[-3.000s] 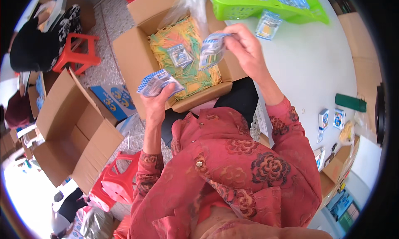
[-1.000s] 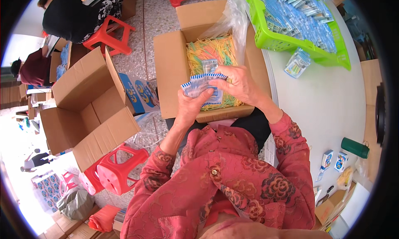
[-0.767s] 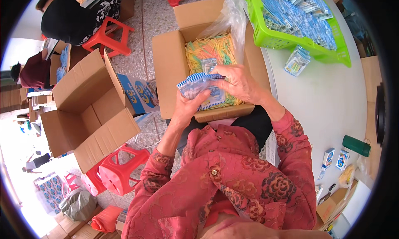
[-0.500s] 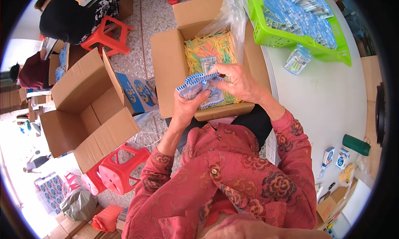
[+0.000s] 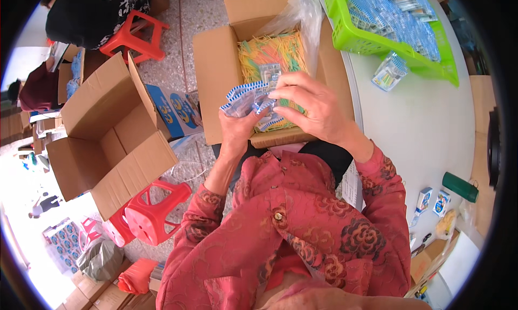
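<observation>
In my left hand (image 5: pixel 236 131) are several clear plastic packets (image 5: pixel 243 97) with blue-and-white striped edges, fanned out and gripped between thumb and fingers. My right hand (image 5: pixel 322 109) is just to their right, thumb and fingers apart, fingertips at the packets' edge; whether they touch it I cannot tell. Below both hands stands an open cardboard box (image 5: pixel 215 78) filled with thin yellow, green and orange plastic sticks (image 5: pixel 270 50). Another packet (image 5: pixel 270 71) lies on the sticks, partly hidden by my hands.
A green basket (image 5: pixel 372 48) heaped with similar packets sits on the white table (image 5: pixel 426 121) at right, one loose packet (image 5: pixel 389 72) beside it. An open cardboard box (image 5: pixel 116 142) stands at left, near red stools (image 5: pixel 154 218). Another person (image 5: pixel 86 18) sits far left.
My right thumb and fingers have spread from their pinch on the packets. The packets in my left hand have shifted slightly left and fanned wider. The whole view has shifted slightly.
</observation>
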A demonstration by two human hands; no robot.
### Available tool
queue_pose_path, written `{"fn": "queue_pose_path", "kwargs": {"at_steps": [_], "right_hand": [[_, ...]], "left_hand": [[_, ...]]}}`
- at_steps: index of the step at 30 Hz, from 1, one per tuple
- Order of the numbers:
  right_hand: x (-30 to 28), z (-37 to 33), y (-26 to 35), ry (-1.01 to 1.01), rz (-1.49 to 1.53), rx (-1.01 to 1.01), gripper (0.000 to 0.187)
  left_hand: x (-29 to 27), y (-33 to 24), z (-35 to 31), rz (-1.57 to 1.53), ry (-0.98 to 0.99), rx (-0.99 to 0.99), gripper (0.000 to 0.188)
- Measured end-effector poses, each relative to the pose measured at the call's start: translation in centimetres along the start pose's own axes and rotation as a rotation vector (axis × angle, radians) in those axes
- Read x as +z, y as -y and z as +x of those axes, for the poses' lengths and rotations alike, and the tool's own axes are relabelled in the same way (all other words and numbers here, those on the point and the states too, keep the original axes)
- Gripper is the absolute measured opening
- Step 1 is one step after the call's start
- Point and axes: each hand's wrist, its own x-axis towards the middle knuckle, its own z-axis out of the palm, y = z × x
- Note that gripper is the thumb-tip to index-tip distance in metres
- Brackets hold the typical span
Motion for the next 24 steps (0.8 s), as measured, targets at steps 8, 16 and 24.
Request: {"fn": "queue_pose_path", "kwargs": {"at_steps": [8,16,24], "right_hand": [[1.0,1.7,-0.7,0.08,-0.462,-0.368,0.014],[2.0,2.9,-0.3,0.086,-0.473,-0.556,0.01],[2.6,4.4,-1.8,0.101,-0.393,-0.301,0.013]], "left_hand": [[-0.5,-0.5,0.4,0.033,-0.002,0.048,0.03],[-1.9,-1.7,0.6,0.064,-0.071,0.07,0.028],[-2.1,-1.9,0.2,0.098,0.023,0.047,0.035]]}}
